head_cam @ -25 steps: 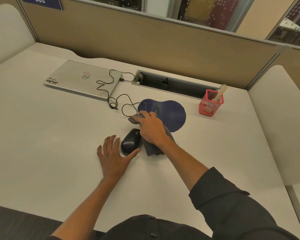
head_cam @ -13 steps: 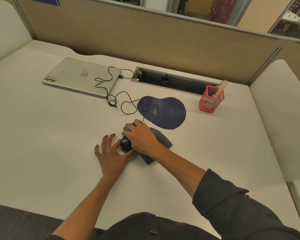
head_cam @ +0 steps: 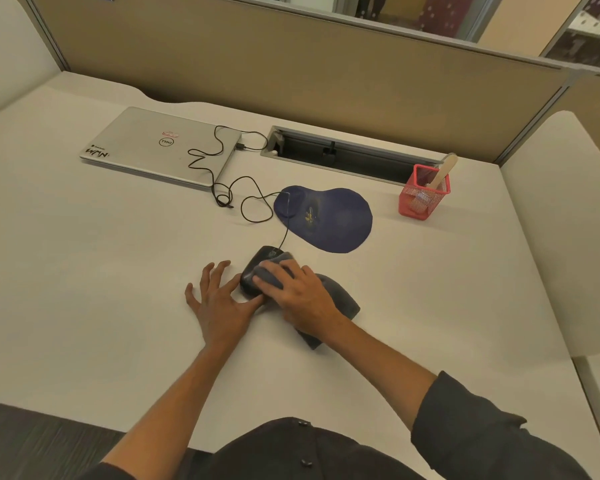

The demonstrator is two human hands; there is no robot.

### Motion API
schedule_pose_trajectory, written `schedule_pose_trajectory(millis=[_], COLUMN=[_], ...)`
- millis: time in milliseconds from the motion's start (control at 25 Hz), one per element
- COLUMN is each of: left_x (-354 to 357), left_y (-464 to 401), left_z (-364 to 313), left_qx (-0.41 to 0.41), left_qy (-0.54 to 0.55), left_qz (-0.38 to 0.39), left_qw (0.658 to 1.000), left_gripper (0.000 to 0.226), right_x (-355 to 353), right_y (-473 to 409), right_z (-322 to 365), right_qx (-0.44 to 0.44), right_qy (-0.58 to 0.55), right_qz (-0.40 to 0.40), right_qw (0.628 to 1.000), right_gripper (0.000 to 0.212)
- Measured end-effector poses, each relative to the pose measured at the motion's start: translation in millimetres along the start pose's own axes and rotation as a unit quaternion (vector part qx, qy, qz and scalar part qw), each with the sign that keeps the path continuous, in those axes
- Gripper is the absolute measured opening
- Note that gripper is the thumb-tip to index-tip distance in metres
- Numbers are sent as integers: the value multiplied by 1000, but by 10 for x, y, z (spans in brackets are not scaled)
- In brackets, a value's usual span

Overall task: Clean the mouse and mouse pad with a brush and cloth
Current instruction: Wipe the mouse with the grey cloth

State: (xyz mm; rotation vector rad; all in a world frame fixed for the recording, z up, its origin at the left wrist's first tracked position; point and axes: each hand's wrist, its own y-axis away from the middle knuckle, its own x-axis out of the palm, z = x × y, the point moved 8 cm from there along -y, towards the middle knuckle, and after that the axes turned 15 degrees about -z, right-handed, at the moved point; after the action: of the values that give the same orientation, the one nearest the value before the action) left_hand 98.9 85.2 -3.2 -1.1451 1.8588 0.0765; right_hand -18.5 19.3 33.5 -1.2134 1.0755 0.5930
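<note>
wiping goes on off the dark blue kidney-shaped mouse pad (head_cam: pixel 329 221): our right hand (head_cam: pixel 300 296) presses a grey folded cloth (head_cam: pixel 340 299) onto the black corded mouse (head_cam: pixel 257 268), fingers clasping it, while our left hand (head_cam: pixel 219 299) lies flat, fingers spread, bracing its side.

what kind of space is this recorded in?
Likely an office cubicle: tan fabric partition panels around a white desk, a closed silver laptop, and a recessed cable tray.
</note>
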Motion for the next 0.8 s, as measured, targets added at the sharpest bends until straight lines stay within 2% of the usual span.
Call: schedule_pose_trajectory(millis=[160,280,360,440,480,800], left_x=[-10,-18,-13,-11,-8,-19], left_y=[-2,0,-2,0,0,6], left_z=[-11,-18,-9,-5,-3,-13], left_qx=[-6,-3,-4,-2,-2,0], left_qy=[0,3,3,-1,-2,-4], left_qz=[-1,-1,-2,-6,-6,-11], left_qw=[1000,1000,1000,1000,1000,1000], left_gripper=[65,68,68,68,67,66], right_x=[107,167,93,6,10,214], right_y=[47,71,11,-81,-117,-263], right_z=[-487,-726,-738,-637,-569,-769], right_qx=[190,230,258,255,241,240], right_qy=[23,25,3,-38,-55,-5], right_qz=[-1,43,16,-31,-30,93], right_qw=[982,972,966,966,968,966], right_gripper=[56,49,46,44,43,47])
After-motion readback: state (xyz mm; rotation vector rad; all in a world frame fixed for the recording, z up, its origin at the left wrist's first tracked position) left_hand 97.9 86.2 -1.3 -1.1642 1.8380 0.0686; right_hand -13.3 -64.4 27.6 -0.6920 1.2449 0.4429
